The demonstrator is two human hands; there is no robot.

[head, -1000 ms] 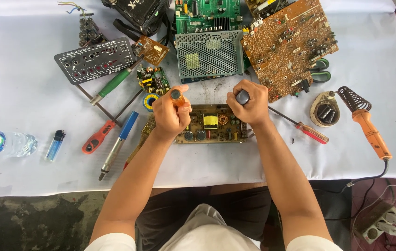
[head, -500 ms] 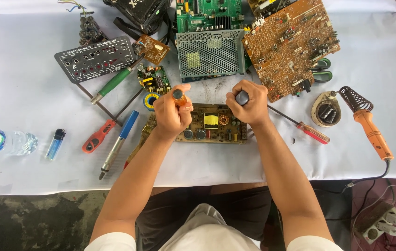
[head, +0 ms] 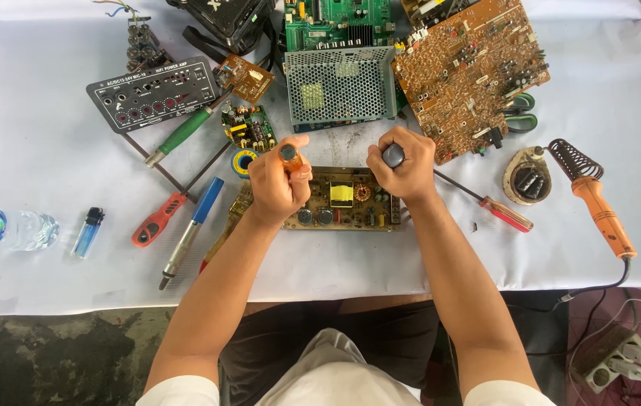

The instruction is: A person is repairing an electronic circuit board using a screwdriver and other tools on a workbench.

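Gripping tools, hands over circuit board

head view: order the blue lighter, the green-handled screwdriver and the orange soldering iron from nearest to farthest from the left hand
1. Green-handled screwdriver, up and to the left of the left hand.
2. Blue lighter, farther left, near the table's front edge.
3. Orange soldering iron, far across on the right side.

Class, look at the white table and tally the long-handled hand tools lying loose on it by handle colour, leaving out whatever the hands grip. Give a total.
Green-handled screwdriver: 1
Blue-handled tool: 1
Red-handled screwdriver: 1
Red-orange handled tool: 1
Orange-handled soldering iron: 1
Total: 5
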